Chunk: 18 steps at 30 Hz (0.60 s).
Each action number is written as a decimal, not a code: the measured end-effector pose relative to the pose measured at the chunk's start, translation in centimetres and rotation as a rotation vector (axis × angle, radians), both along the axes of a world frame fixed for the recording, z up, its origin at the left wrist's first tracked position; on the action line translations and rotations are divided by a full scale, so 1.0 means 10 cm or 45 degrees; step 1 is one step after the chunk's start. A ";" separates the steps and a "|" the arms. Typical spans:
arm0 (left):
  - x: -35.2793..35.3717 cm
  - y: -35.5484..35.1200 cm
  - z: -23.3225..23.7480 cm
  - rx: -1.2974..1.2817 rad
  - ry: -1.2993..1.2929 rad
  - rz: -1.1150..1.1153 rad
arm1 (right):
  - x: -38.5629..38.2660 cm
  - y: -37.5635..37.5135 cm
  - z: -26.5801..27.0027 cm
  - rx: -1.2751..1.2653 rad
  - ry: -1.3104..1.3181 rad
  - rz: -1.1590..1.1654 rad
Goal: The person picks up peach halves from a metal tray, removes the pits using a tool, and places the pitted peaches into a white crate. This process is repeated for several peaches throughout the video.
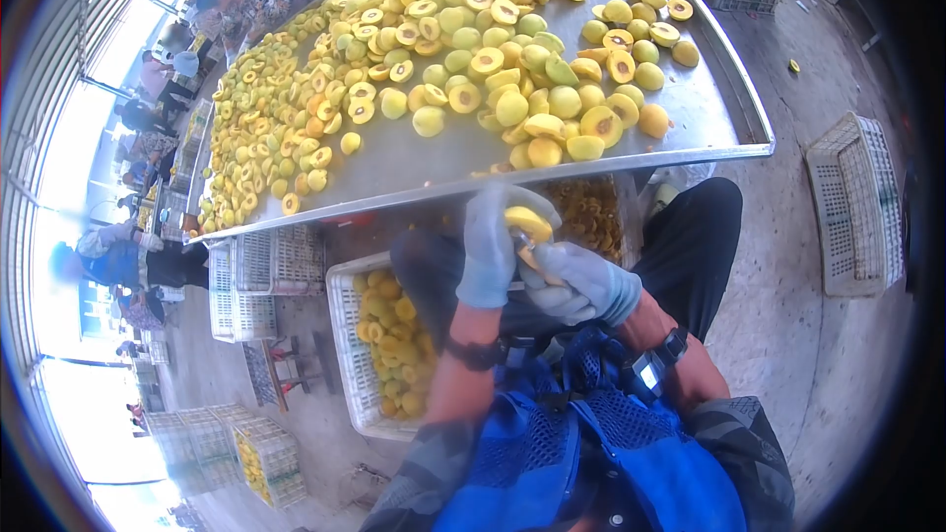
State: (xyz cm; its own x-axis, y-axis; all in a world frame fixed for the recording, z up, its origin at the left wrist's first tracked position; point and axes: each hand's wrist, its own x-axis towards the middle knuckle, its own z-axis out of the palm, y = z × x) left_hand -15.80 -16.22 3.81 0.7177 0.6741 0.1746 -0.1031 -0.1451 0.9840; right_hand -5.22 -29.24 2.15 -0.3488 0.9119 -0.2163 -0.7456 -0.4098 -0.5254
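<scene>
My left hand (486, 246), in a pale grey glove, holds up a yellow peach half (529, 224) in front of my lap. Its fingers wrap around the fruit's far side. My right hand (581, 281), gloved too, grips a small tool (528, 257) with a tan handle. The tool's front end meets the fruit's lower edge; its tip is hard to make out. Just beyond both hands is the near edge of a metal table (434, 163), heaped with halved yellow peaches (473, 64), many showing brown pits or hollows.
A white crate (341, 365) of peach halves stands left of my legs. Under the table, a container holds brownish-orange pieces (586, 215). Another crate (828, 227) lies on the floor at right. Stacked crates (197, 443) and several people stand or sit at left.
</scene>
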 end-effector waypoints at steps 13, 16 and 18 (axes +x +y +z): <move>0.06 -0.04 -0.15 -0.719 -0.184 0.209 | 0.06 -0.03 -0.49 0.062 0.420 -0.027; -0.14 0.03 -0.21 0.474 0.205 0.442 | 0.13 -0.02 -0.38 0.037 -0.015 -0.150; -0.43 0.19 -0.13 0.590 0.234 0.595 | 0.15 0.01 -0.36 -0.002 -0.279 -0.216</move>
State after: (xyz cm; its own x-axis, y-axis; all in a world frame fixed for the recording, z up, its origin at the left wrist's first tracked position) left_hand -20.11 -14.30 2.52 0.4151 0.8054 0.4231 0.2356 -0.5444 0.8051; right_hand -3.76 -29.11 -1.50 -0.1357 0.9528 -0.2715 -0.6722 -0.2898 -0.6813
